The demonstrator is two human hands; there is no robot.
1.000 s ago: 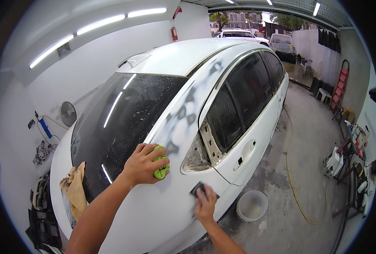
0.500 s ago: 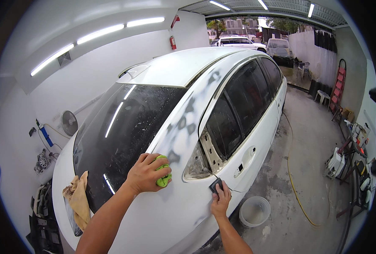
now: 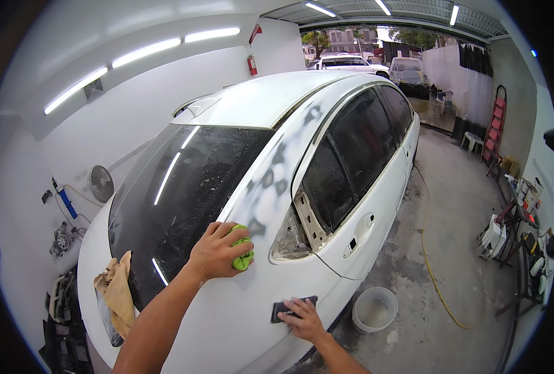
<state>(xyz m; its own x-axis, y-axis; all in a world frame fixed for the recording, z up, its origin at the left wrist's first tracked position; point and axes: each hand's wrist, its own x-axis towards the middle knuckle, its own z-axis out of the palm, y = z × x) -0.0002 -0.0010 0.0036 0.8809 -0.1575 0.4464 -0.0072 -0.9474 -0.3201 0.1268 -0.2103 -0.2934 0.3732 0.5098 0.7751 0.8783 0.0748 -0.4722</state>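
Holding a flat, dark rectangular block (image 3: 280, 310) against the white car's rear panel (image 3: 239, 318), the right hand (image 3: 303, 321) has its grip closed over it while the left hand (image 3: 217, 251) clasps a bunched lime-green cloth (image 3: 242, 250), the work seemingly partway, mottled grey patches (image 3: 280, 154) showing on the rear pillar (image 3: 265, 201).

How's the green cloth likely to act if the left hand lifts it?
Likely floppy: the green cloth looks crumpled under the fingers of the left hand. Probably light too, as it seems a small bundle, though I can't tell if it's wet. It seems unlikely to roll, given its uneven folds.
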